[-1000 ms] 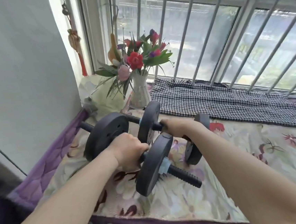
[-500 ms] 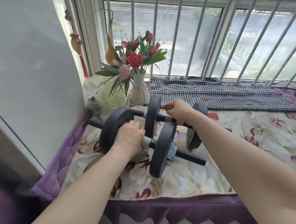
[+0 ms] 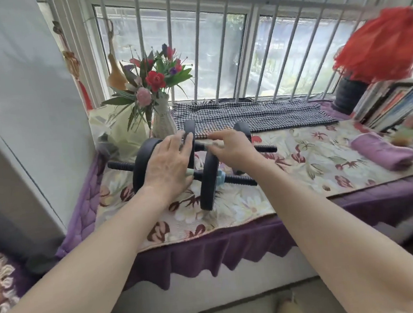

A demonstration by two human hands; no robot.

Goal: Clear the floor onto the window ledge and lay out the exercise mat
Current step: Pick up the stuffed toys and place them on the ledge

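Observation:
Two black dumbbells rest side by side on the window ledge (image 3: 303,172), which is covered by a floral cloth. The nearer dumbbell (image 3: 209,178) lies at the left front; the farther dumbbell (image 3: 262,148) lies just behind it. My left hand (image 3: 168,165) hovers over the nearer one's handle with fingers spread, holding nothing. My right hand (image 3: 232,148) sits above the farther one's handle, fingers loosened and apart. No exercise mat is in view.
A vase of flowers (image 3: 157,98) stands just behind the dumbbells, beside a pale green bag (image 3: 125,136). A houndstooth cloth (image 3: 247,117) lies along the barred window. A rolled purple towel (image 3: 384,151), stacked books (image 3: 397,102) and a red ornament (image 3: 381,46) occupy the right.
Both hands have let go of the dumbbell handles and opened; the dumbbells now rest on the ledge. My view has pulled back and to the right.

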